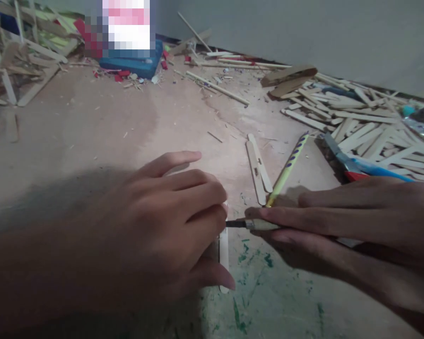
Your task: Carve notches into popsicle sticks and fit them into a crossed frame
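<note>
My left hand lies flat on the floor and presses down a pale wooden craft stick, most of it hidden under the fingers. My right hand comes in from the right and grips a small craft knife. Its dark blade tip points left and touches the stick beside my left fingertips. Just behind the hands lie two more flat sticks and a yellow pencil with purple marks.
A large loose pile of wooden sticks covers the floor at the right by the grey wall. A blue-handled tool lies near it. A blue box sits at the back, a stick frame structure at far left. Green paint stains mark the floor.
</note>
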